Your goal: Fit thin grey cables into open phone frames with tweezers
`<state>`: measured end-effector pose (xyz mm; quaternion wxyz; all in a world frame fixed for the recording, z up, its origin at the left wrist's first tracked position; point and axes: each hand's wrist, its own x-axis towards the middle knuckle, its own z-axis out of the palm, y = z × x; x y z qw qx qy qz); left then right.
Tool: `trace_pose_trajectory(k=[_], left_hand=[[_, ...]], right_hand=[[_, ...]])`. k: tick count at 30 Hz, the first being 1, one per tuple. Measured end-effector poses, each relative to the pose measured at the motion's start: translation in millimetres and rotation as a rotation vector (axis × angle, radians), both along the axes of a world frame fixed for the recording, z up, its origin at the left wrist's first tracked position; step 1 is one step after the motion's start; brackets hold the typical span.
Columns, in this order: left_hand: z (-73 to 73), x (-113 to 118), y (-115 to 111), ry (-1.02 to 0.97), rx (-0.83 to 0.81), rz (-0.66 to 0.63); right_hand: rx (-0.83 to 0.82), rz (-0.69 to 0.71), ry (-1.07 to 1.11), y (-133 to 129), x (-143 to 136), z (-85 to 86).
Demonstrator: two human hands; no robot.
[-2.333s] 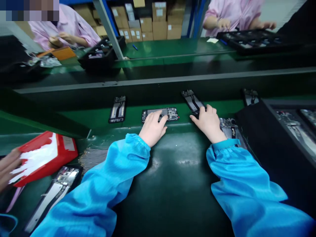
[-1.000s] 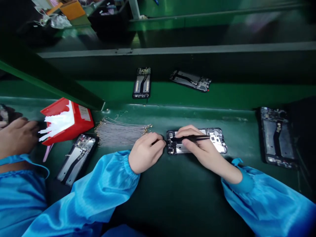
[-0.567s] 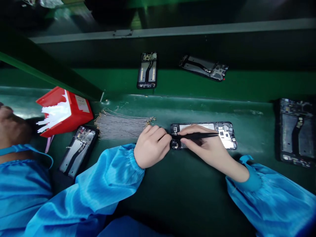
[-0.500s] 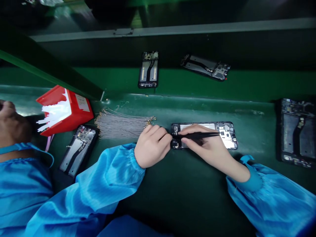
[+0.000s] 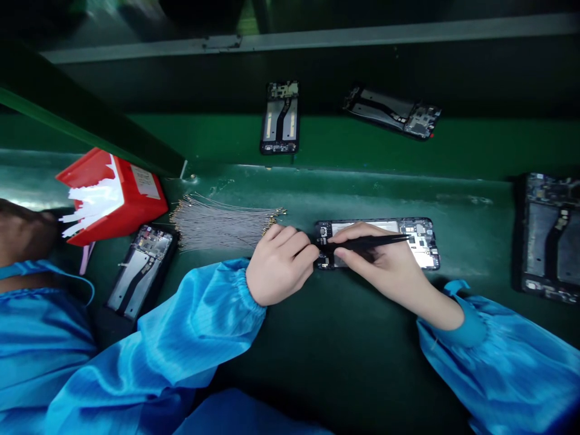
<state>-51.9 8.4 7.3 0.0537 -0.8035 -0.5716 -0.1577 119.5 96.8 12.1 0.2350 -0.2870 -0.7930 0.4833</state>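
Note:
My right hand [image 5: 385,260] grips black tweezers [image 5: 371,243] between thumb and fingers. They lie across an opened phone [image 5: 421,248], with one narrow end pointing right and the other near my left hand. My left hand [image 5: 283,263] is closed, its curled fingertips by the phone's left end; what they pinch, if anything, is hidden. The phone lies lengthwise on the green bench, its circuit board showing at the right and its middle partly covered by my right hand. Just left of my left hand lies a bundle of thin grey cables [image 5: 222,223] with gold-coloured ends.
A red bin [image 5: 136,202] with white strips stands at the left, beside another opened phone [image 5: 142,272]. Two more phones [image 5: 280,118] [image 5: 394,115] lie on the back ledge. Another phone [image 5: 550,235] is at the right. A co-worker's hand [image 5: 25,232] shows at the far left.
The view has shifted slightly. Both hands and the tweezers keep nearly the same place over the phone. The co-worker's hand at the left has moved a little.

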Motion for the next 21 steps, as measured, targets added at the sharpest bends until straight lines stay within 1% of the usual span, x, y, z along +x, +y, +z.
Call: trace_pose_trajectory(k=[16, 21], left_hand=[[2.0, 0.5, -0.1, 0.01, -0.01, -0.006], [1.7, 0.2, -0.5, -0.007, -0.017, -0.011]], right_hand=[[0.022, 0.021, 0.022, -0.9, 1.2, -0.7], [0.121, 0.075, 0.054, -4.2, 0.4, 0.6]])
